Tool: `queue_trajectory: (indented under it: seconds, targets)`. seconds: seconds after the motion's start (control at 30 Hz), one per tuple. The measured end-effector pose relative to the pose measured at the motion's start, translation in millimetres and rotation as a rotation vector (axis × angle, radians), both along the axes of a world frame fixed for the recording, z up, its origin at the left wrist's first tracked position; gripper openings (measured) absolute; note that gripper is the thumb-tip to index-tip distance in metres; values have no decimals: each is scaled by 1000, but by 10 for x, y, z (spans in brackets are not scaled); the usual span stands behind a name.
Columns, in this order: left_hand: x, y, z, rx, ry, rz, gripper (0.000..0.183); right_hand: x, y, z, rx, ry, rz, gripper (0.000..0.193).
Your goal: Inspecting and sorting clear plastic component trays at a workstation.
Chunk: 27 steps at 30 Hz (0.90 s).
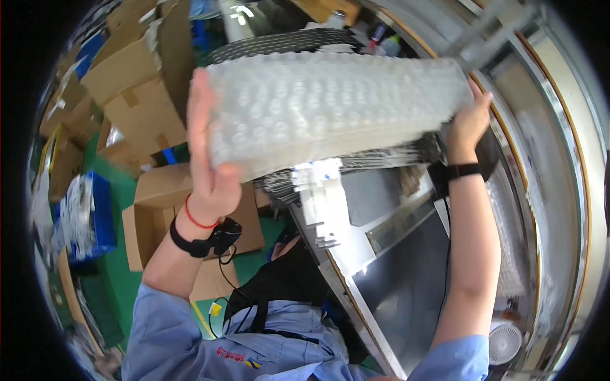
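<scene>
A long block wrapped in bubble wrap (337, 101) is held up in front of me, lengthwise from left to right. My left hand (210, 146) presses against its left end, thumb below and fingers along the side. At the opposite end my right hand (471, 120) grips the corner, its fingers partly hidden behind the wrap. What lies inside the wrapping cannot be made out. Beneath it, a stack of white plastic pieces (324, 203) rests at the bench edge, beside a bundle of dark thin strips (387, 159).
An open cardboard box (152, 222) stands on the green floor to my left, near a blue crate (95, 219) filled with pale material. Taller cartons (136, 82) rise behind. A small white fan (505, 343) sits at lower right, below a window frame (546, 127).
</scene>
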<state>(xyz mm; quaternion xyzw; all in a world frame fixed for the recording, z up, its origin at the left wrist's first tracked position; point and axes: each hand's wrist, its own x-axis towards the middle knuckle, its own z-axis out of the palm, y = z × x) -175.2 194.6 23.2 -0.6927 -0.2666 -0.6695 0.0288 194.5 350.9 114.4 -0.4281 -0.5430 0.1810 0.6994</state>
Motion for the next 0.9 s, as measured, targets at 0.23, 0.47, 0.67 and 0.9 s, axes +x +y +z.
queue_trajectory:
  seconds: [0.23, 0.47, 0.67, 0.9]
  targets:
    - [151, -375, 202, 95, -438, 104, 75, 117, -960, 133, 123, -310, -131, 27]
    - [570, -1025, 236, 302, -424, -113, 63, 1193, -2366, -28, -166, -1221, -381, 45]
    - [1689, -1219, 191, -119, -175, -746, 44, 2186, -2510, -34, -422, -1510, -772, 78]
    - [2513, -1092, 174, -1099, -205, -1286, 32, 2235, -2589, -118, -525, -1524, -748, 79]
